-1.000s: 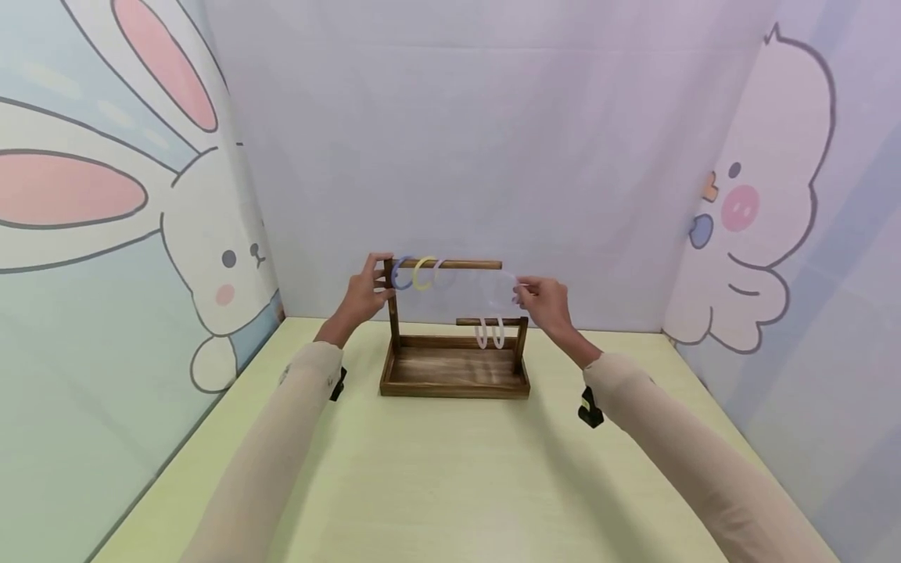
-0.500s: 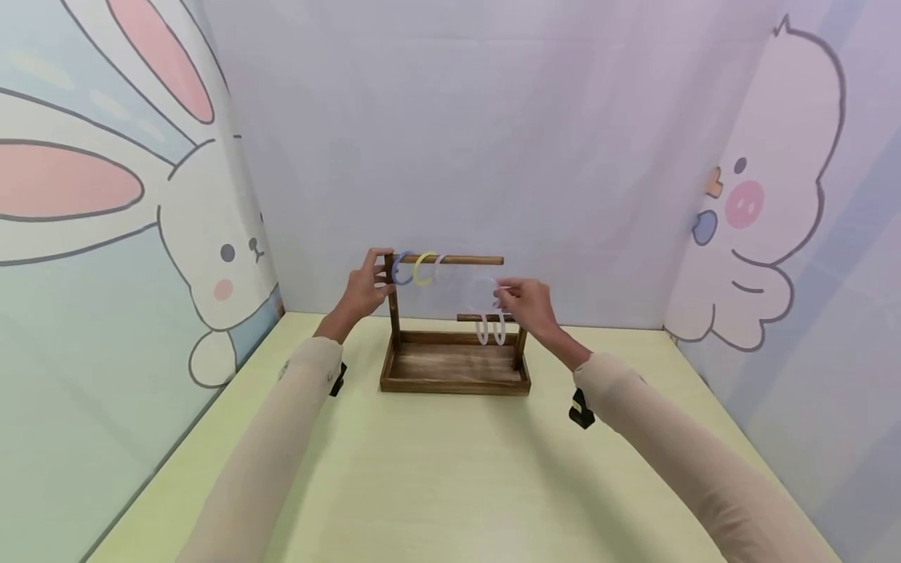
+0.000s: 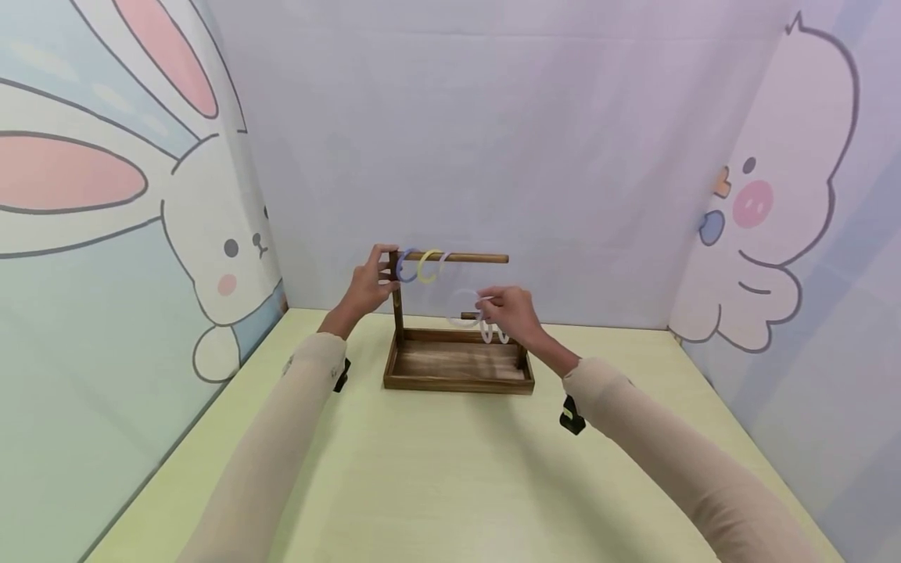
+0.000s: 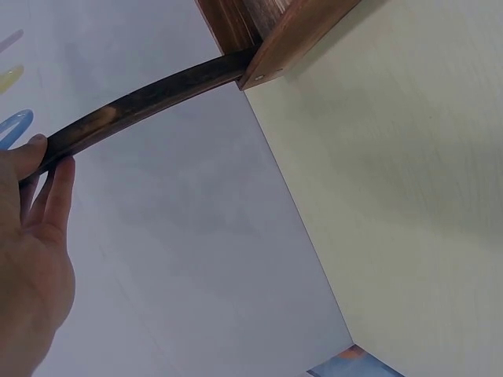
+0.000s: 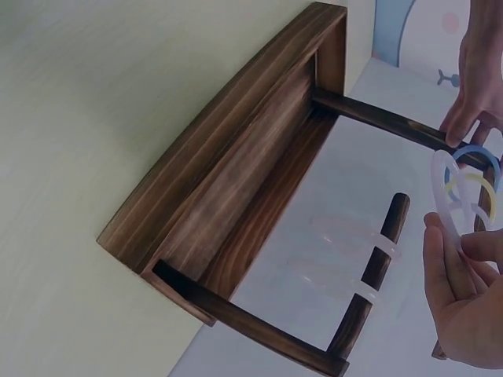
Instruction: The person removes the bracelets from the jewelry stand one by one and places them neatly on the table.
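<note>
A dark wooden bangle stand (image 3: 457, 384) has a high bar and a low bar above its tray. My left hand (image 3: 366, 286) grips the top of the tall left post (image 4: 118, 116), thumb and fingers on either side. Beside it, a blue bangle (image 3: 399, 267), a yellow bangle (image 3: 421, 270) and a pale purple bangle (image 3: 443, 264) hang on the high bar. My right hand (image 3: 514, 314) pinches a clear whitish bangle (image 5: 439, 187), near the free end of the low bar (image 5: 398, 210). Two pale bangles (image 5: 386, 245) hang on that bar, partly hidden by my right hand in the head view.
The stand rests toward the back of a pale yellow table (image 3: 436, 469). Behind it hangs a plain pale cloth backdrop (image 3: 479, 141). Side panels carry a cartoon rabbit (image 3: 211, 258) and a cartoon chick (image 3: 767, 188).
My right hand has moved left and down with the whitish bangle, from right of the high bar's end to the low bar's free end. My left hand keeps its grip on the post.
</note>
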{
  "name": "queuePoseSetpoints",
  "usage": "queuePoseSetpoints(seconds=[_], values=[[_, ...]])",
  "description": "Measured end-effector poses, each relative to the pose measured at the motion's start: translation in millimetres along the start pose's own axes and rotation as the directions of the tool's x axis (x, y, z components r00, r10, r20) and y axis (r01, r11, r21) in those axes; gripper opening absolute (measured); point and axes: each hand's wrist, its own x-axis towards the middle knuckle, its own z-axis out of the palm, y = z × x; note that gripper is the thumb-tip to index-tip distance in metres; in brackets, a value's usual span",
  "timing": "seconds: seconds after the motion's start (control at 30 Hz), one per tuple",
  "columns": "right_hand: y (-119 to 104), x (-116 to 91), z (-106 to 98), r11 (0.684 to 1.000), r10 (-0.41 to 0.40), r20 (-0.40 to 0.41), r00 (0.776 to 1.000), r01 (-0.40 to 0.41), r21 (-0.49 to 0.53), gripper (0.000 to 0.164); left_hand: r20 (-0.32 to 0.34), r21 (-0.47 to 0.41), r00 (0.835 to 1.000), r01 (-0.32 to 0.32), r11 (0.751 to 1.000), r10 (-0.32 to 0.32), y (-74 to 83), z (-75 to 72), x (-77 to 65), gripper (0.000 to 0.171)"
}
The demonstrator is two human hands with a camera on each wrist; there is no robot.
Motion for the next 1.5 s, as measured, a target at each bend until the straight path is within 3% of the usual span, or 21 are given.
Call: queuePoseSetpoints(seconds=[0.43,0.7,1.0,1.23,1.4,1.5], values=[[-11.5,-5.2,27.8,0.999,0.011,0.09,0.996,-0.016,0.047,0.024,0.004,-0.005,1.0,0.012,1.0,-0.012,0.1,-0.6,1.7,0.072],[-14.0,-17.1,46.4,0.995,0.055,0.149,0.987,-0.067,0.077,0.026,0.013,0.001,1.0,-0.012,1.0,0.012,-0.4,0.7,1.9,0.072],[-16.9,-28.4,69.6,0.993,0.046,0.204,0.978,-0.068,0.098,0.023,-0.003,0.004,0.999,-0.032,0.999,0.032,-0.3,-1.9,-0.7,0.071],[-12.1,-39.1,85.7,0.991,0.042,0.226,0.973,-0.07,0.115,0.021,-0.002,-0.003,0.999,-0.043,0.999,0.043,-3.3,-1.1,0.0,0.071],[-7.1,-46.2,95.7,0.996,0.058,0.221,0.974,-0.072,0.055,0.023,-0.008,-0.013,0.999,-0.05,0.999,0.05,-4.9,-1.6,0.7,0.071],[-6.5,-49.9,101.1,0.992,0.056,0.226,0.973,-0.079,0.094,0.022,-0.007,-0.017,0.999,-0.046,0.999,0.046,-5.4,-2.1,1.7,0.07]])
